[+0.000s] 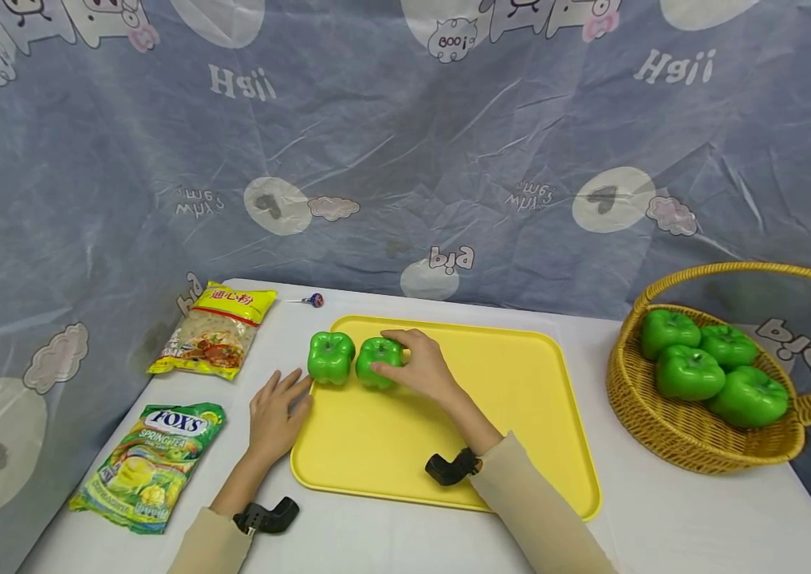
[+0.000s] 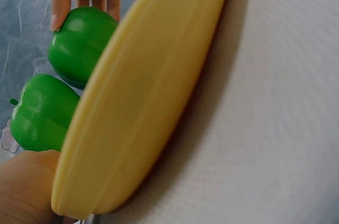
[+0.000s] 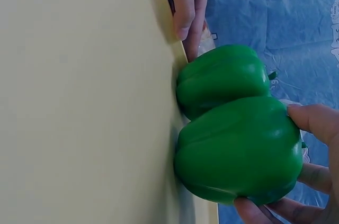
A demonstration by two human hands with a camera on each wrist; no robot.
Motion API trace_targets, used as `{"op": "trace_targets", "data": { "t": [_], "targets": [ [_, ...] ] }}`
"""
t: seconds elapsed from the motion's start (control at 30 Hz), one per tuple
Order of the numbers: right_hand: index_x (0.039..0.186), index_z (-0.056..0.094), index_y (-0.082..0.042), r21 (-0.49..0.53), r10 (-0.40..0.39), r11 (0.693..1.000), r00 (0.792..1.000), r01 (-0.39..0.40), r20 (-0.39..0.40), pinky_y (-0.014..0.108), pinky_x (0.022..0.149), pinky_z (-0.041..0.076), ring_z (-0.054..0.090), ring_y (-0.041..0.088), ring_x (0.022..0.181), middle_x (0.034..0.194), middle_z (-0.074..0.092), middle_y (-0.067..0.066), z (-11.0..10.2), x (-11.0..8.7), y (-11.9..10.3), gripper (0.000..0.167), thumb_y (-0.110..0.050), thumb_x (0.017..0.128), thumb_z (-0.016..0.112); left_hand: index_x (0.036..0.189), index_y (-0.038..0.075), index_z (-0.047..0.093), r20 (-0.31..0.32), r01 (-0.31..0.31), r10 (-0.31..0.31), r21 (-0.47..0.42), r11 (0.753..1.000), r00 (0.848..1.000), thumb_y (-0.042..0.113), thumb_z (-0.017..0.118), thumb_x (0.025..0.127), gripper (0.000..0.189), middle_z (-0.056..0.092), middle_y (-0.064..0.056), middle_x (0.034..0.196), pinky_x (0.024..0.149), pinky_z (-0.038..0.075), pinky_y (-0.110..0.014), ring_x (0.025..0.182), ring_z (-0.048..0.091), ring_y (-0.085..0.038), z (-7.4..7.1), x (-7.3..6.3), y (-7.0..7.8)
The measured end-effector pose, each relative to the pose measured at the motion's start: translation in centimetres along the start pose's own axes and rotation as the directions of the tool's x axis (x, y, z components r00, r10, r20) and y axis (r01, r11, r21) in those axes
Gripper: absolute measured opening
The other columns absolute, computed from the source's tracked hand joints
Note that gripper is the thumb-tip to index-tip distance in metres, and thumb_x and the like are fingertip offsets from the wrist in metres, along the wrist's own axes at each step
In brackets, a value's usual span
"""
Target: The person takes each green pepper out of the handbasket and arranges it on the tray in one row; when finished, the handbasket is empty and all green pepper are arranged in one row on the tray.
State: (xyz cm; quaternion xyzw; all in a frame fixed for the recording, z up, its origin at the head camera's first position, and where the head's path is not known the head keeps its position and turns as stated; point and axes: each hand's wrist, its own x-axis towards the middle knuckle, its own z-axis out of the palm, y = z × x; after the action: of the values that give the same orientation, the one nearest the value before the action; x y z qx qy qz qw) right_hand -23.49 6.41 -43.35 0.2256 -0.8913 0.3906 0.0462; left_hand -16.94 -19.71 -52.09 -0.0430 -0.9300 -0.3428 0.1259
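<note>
Two green bell peppers stand side by side at the far left corner of a yellow tray (image 1: 513, 406). My right hand (image 1: 425, 367) grips the right-hand bell pepper (image 1: 371, 365), thumb on its near side and fingers over its far side. In the right wrist view this held pepper (image 3: 238, 152) rests against the tray, close beside the other one. The left-hand bell pepper (image 1: 331, 359) is free of that hand. My left hand (image 1: 277, 418) lies at the tray's left rim with fingers extended, its fingertips near that pepper and nothing in its grasp.
At right, a woven basket (image 1: 678, 442) with a tall handle holds several green bell peppers (image 1: 688, 373). Left of the tray lie a yellow food packet (image 1: 214, 331), a green Fox's candy bag (image 1: 150, 466) and a lollipop (image 1: 314, 300). A patterned grey-blue cloth (image 1: 376, 143) hangs behind the white table.
</note>
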Motion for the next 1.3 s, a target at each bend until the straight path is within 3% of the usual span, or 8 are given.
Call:
{"op": "trace_targets", "data": {
  "t": [0.3, 0.53, 1.3],
  "targets": [
    [0.131, 0.062, -0.011, -0.002, -0.003, 1.0, 1.0, 0.003, -0.002, 0.047, 0.096, 0.049, 0.061, 0.03, 0.112, 0.126, 0.064, 0.013, 0.31, 0.03, -0.19, 0.059, -0.036, 0.08, 0.079, 0.135, 0.008, 0.059, 0.007, -0.004, 0.004, 0.003, 1.0, 1.0, 0.02, 0.058, 0.096, 0.04, 0.047, -0.018, 0.148, 0.113, 0.012, -0.064, 0.144, 0.023, -0.046, -0.07, 0.02, -0.05],
    [0.137, 0.057, -0.012, -0.028, 0.012, 1.0, 1.0, -0.012, 0.002, 0.05, 0.102, 0.044, 0.057, 0.03, 0.117, 0.132, 0.06, 0.014, 0.59, -0.01, 0.03, 0.071, -0.04, 0.077, 0.081, 0.135, 0.008, 0.059, 0.009, -0.003, 0.003, -0.002, 1.0, 1.0, 0.02, 0.058, 0.097, 0.04, 0.047, -0.018, 0.148, 0.113, 0.012, -0.064, 0.144, 0.023, -0.047, -0.09, 0.05, -0.05],
    [0.141, 0.052, -0.013, 0.012, 0.029, 0.999, 0.999, -0.029, 0.016, 0.049, 0.103, 0.045, 0.054, 0.031, 0.121, 0.131, 0.056, 0.013, 0.65, -0.63, -0.44, 0.081, -0.038, 0.073, 0.086, 0.135, 0.007, 0.059, 0.007, 0.011, -0.011, 0.006, 1.0, 1.0, 0.018, 0.058, 0.097, 0.039, 0.046, -0.018, 0.149, 0.113, 0.011, -0.064, 0.145, 0.022, -0.046, -0.11, 0.01, 0.31]
  ]
}}
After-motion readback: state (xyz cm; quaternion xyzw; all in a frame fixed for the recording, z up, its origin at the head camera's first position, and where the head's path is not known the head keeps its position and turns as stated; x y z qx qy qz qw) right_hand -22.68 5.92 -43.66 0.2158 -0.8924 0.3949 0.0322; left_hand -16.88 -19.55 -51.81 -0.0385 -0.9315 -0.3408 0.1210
